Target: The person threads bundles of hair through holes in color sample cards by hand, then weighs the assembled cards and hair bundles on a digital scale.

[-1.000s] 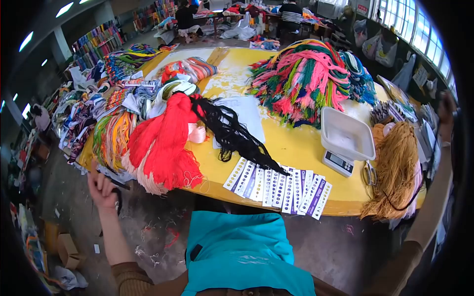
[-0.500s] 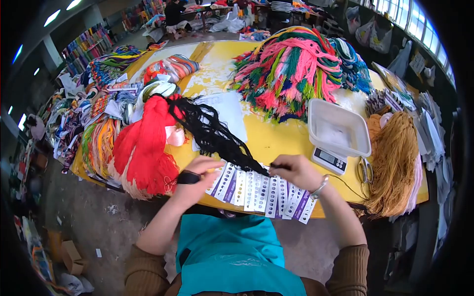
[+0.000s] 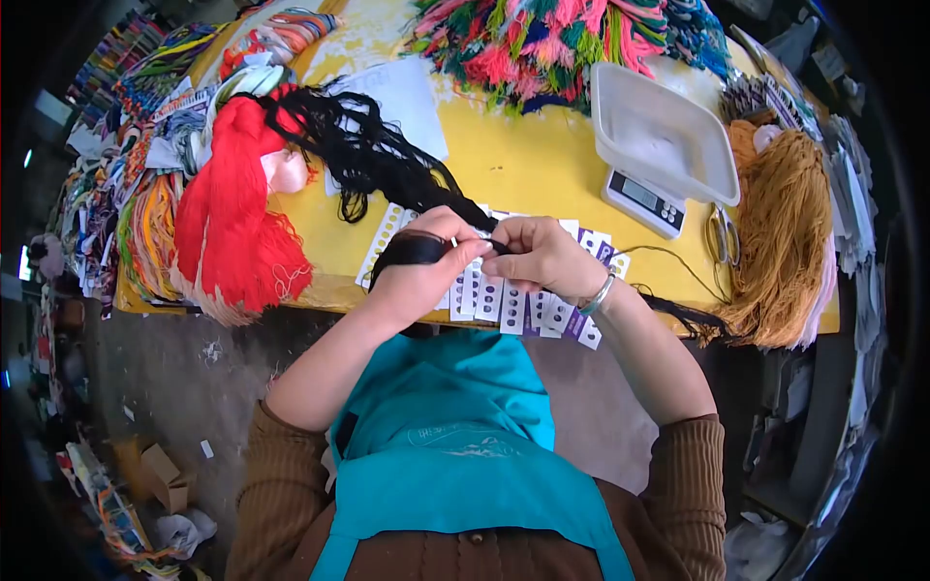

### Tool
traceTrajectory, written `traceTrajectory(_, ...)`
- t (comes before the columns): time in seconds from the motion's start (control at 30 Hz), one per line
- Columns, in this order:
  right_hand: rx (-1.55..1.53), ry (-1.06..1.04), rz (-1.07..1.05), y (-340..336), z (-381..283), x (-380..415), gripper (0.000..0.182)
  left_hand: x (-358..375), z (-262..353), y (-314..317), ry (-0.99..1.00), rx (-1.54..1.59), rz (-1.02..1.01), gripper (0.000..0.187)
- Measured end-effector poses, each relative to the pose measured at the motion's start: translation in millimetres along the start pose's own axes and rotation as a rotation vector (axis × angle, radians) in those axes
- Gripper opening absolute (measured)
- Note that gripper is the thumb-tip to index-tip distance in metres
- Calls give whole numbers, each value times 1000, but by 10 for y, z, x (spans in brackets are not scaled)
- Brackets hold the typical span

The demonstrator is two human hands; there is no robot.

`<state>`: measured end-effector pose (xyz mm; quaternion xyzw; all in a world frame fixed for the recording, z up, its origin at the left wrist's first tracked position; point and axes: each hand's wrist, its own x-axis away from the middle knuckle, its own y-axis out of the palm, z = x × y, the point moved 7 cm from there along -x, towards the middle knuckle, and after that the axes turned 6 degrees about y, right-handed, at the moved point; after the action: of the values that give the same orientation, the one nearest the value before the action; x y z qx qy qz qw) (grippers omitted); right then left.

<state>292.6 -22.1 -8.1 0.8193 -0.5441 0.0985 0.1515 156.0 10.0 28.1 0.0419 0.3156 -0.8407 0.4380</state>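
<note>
My left hand (image 3: 424,276) and my right hand (image 3: 547,257) meet over the near table edge, fingertips pinched on black thread (image 3: 498,246) stretched between them. A glossy black band (image 3: 407,250) wraps my left hand near the thumb. Behind the hands, a loose hank of black thread (image 3: 387,145) runs up to the left. Under them, white and purple cards with rows of round holes (image 3: 489,298) lie fanned out, partly hidden. Black strands (image 3: 678,312) trail past my right wrist along the table edge.
A red thread bundle (image 3: 225,184) hangs over the edge at left. A white plastic tub (image 3: 664,136) sits on a digital scale (image 3: 642,201), with scissors (image 3: 721,235) beside it. Tan thread (image 3: 785,223) fills the right end. Multicoloured skeins (image 3: 552,44) lie at the back.
My hands, apart before, have come together on the black thread, the left moving right and both moving up in view. The view has tilted down.
</note>
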Motion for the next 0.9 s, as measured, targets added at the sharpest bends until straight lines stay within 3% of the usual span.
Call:
traceTrajectory(0.13,147,-106,199,-8,-213,132,33,-35,-166,68,-106,88,-1,23)
traceTrajectory(0.17,367,-181,308,-36,-313,176,34,-51,-205,98,-175,170,-9,24)
traceTrajectory(0.23,491,-427,506,-40,-376,205,29,-101,-253,144,-262,306,-12,27)
traceTrajectory(0.3,472,-425,566,-78,-357,226,18,-147,-292,184,-309,464,-7,26)
traceTrajectory(0.37,590,-589,672,-97,-429,278,13,-187,-304,207,-336,545,6,25)
traceTrajectory(0.47,460,-527,691,-369,-284,195,9,-197,-341,221,-412,621,39,26)
traceTrajectory(0.57,315,-313,745,-835,-71,134,11,-131,-509,220,-528,675,6,35)
traceTrajectory(0.73,488,-193,690,-859,271,80,15,-34,-537,539,-746,819,-133,48)
traceTrajectory(0.9,551,-188,768,-917,445,71,13,-63,-597,784,-831,900,-68,50)
